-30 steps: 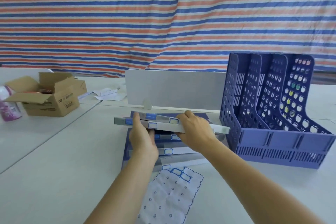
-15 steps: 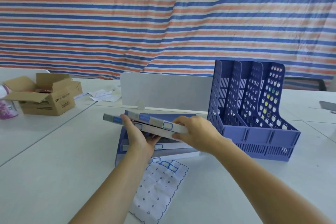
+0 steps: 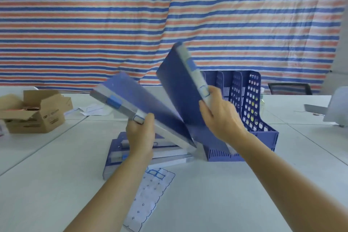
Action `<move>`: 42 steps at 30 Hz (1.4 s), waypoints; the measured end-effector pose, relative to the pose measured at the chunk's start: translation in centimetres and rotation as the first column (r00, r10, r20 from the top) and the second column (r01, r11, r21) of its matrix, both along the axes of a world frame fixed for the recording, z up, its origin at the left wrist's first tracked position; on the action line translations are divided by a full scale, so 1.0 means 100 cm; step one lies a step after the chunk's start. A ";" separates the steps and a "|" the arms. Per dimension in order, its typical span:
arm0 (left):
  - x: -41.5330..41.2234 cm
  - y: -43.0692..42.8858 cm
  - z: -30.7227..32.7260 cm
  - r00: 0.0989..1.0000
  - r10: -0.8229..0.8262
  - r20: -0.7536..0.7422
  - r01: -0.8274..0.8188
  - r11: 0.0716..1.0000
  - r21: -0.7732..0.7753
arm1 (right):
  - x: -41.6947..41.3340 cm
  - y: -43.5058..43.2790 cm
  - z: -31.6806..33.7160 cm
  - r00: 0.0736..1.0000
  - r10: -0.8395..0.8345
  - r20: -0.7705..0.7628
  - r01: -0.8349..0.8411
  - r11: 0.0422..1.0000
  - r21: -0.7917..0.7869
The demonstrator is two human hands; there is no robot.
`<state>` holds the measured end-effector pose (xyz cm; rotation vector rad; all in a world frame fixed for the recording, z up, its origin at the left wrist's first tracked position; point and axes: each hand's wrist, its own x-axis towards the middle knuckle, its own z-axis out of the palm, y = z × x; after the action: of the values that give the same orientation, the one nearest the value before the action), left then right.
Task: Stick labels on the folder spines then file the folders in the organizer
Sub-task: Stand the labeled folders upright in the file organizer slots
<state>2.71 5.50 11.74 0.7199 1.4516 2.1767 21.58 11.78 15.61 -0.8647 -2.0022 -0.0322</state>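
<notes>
My right hand grips a blue folder by its labelled grey spine and holds it nearly upright, just left of the blue slotted organizer. My left hand holds a second blue folder by its spine, tilted up to the left, its lower corner near the stack. Under both hands a stack of blue folders lies flat on the white table. A label sheet with mostly peeled spots lies in front of the stack.
An open cardboard box stands at the left with loose papers behind it. A grey item and a white panel sit at the far right. A striped tarp hangs behind the table.
Both folders were held flat together above the stack. Now they are split, one in each hand, and swung up on edge, the right one toward the organizer.
</notes>
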 end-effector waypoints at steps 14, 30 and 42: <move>0.110 0.043 0.045 0.907 -0.014 -0.420 0.068 0.991 0.113 | 0.117 0.020 0.011 0.906 -0.250 -0.342 0.224 0.968 -0.116; 0.121 0.122 0.075 0.859 0.041 -0.511 -0.013 0.998 0.058 | 0.095 0.117 0.025 0.910 -0.298 -0.288 0.235 0.943 -0.235; 0.116 0.140 0.046 0.748 0.200 -0.632 -0.127 0.979 0.160 | 0.072 0.155 -0.003 0.871 -0.340 -0.355 0.282 0.937 -0.207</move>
<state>14.27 19.50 16.31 1.5624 1.7751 2.2574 28.74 27.27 15.33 -1.1873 -1.4942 0.1000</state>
